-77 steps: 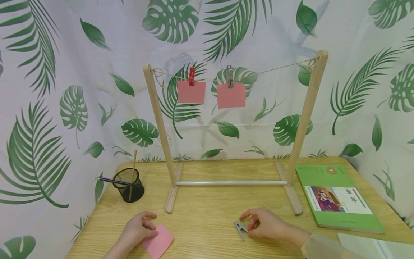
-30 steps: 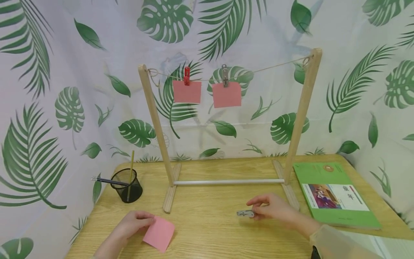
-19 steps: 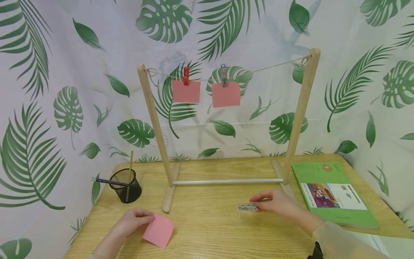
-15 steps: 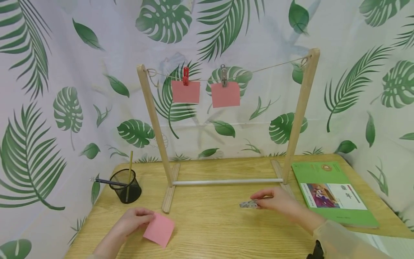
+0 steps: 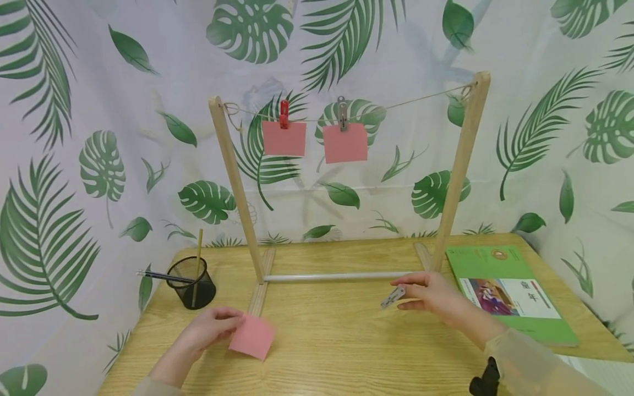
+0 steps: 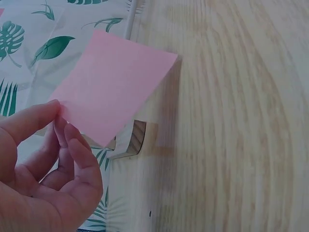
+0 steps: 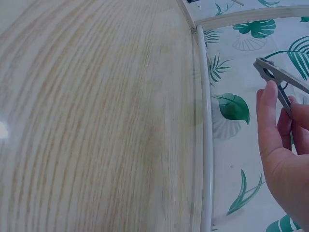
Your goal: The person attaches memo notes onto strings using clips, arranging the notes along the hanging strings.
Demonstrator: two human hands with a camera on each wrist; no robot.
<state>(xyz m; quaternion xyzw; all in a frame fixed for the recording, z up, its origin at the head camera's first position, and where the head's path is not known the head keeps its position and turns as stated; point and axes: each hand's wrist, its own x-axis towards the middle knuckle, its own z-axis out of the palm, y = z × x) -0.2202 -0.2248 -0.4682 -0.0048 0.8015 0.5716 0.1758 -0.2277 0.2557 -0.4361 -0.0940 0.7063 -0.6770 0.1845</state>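
Observation:
My left hand (image 5: 210,330) pinches a pink sticky note (image 5: 253,336) by one corner between thumb and fingers. In the left wrist view the sticky note (image 6: 118,87) is held up at a slant over the wooden table. Toward the right, my right hand (image 5: 436,297) grips a grey clothespin (image 5: 393,296) raised above the table, in front of the frame's white bar. The right wrist view shows the clothespin (image 7: 275,77) between the fingers and thumb, its handles apart. Two pink notes (image 5: 284,138) hang from the string, one under a red clothespin (image 5: 284,114), the other under a grey clip (image 5: 342,114).
A wooden frame (image 5: 463,165) with a string across its top stands at the table's back. A black mesh pen cup (image 5: 193,286) with pencils is at left. A green book (image 5: 512,297) lies at right, with white paper (image 5: 599,374) in front of it.
The right hand has picked the grey clothespin up off the table and moved it up and right, turning it. The left hand has lifted the sticky note and shifted it slightly right.

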